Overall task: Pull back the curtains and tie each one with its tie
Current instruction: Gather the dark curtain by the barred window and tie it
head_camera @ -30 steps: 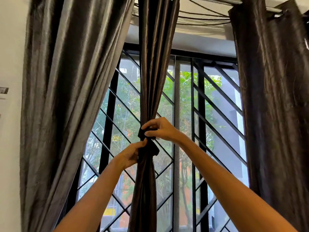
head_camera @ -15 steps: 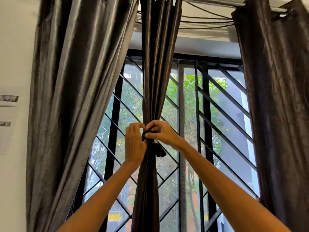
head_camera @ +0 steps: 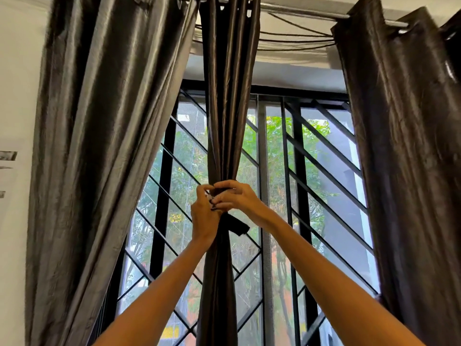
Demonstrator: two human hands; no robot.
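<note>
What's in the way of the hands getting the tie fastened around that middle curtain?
Nothing visible. The left hand and right hand are both already on the tie, at the gathered middle curtain, with nothing between them.

Both hands cover the tie (head_camera: 235, 224) where it wraps the middle curtain (head_camera: 228, 96), whose bottom is cut off.

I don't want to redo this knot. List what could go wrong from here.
1. The tie is not fastened: its loose end hangs free below the hands. If the left hand or right hand lets go, it may unwind.
2. The middle curtain is bunched only where the hands hold it; folds could slip out.
3. Pulling down hard could strain the rod.
</note>
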